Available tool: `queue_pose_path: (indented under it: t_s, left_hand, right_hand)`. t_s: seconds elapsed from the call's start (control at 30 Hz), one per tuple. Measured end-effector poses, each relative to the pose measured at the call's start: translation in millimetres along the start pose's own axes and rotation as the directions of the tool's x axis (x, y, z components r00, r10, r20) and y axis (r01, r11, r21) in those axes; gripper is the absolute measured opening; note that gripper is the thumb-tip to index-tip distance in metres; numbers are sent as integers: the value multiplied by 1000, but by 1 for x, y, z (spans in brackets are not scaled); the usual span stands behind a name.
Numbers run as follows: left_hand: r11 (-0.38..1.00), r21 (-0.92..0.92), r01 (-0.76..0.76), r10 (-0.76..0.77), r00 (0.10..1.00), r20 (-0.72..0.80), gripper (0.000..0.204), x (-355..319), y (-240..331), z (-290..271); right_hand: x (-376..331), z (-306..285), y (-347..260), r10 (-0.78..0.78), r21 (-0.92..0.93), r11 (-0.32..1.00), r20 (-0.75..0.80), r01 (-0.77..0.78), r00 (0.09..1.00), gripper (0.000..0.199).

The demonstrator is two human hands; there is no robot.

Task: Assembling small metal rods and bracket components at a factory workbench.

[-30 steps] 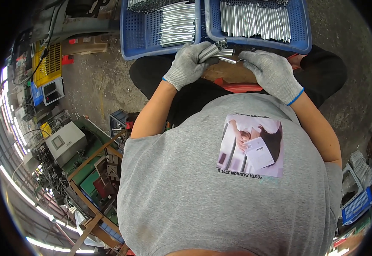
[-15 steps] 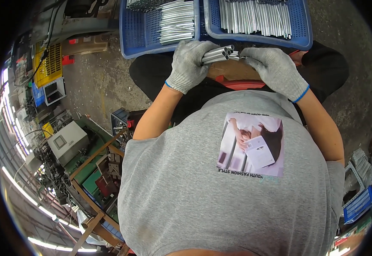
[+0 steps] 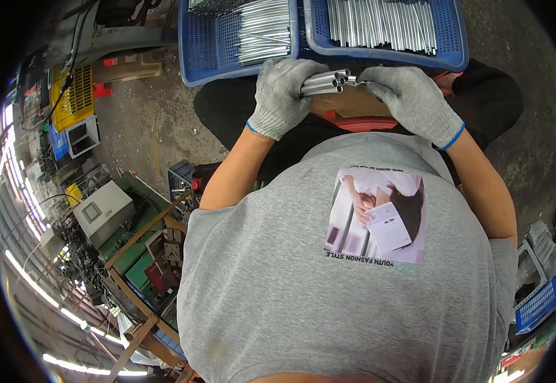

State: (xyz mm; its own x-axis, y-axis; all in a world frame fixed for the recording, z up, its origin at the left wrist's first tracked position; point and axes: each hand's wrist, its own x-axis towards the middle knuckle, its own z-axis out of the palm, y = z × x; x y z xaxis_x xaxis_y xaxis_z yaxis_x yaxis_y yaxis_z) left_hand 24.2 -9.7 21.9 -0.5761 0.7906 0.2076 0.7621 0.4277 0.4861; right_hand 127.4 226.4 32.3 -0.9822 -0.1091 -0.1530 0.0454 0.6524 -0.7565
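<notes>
My left hand [image 3: 281, 96], in a grey knit glove with a blue cuff edge, is wrapped round a small bundle of shiny metal tubes [image 3: 324, 83]. Their open ends point right, toward my other hand. My right hand [image 3: 413, 102], gloved alike, has thumb and fingers pinched close to the end of a tube that sticks out past the others. Something small and metallic shows at those fingertips, too small to name. Both hands are over my lap, just on the near side of two blue baskets.
Long metal tubes lie in the left blue basket [image 3: 209, 48] and the right blue basket [image 3: 380, 57]. Beneath my hands is a brown surface beside a red edge [image 3: 364, 124]. A yellow crate [image 3: 74, 96] and a grey machine box [image 3: 104, 212] stand at left; another blue basket [image 3: 538, 305] sits at right.
My right hand has shifted slightly right, and a small metallic bit now shows between its fingertips and the tubes. My left hand keeps its hold on the tubes.
</notes>
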Motion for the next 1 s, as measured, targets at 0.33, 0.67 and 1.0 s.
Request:
queue_pose_path:
  t_s: [0.33, 0.67, 1.0]
  left_hand:
    - [1000, 0, 27, -27, 999, -35, 29, -6, -2, 8]
    - [997, -38, 68, -69, 997, -26, 30, -6, -3, 6]
    - [998, -10, 69, -70, 991, -113, 29, -9, -19, 0]
  right_hand:
    - [-8, 11, -7, 84, 40, 995, 85, -88, 993, 25]
    - [3, 13, 8, 24, 77, 997, 35, -27, 999, 25]
    - [10, 12, -1, 55, 289, 955, 61, -71, 997, 27]
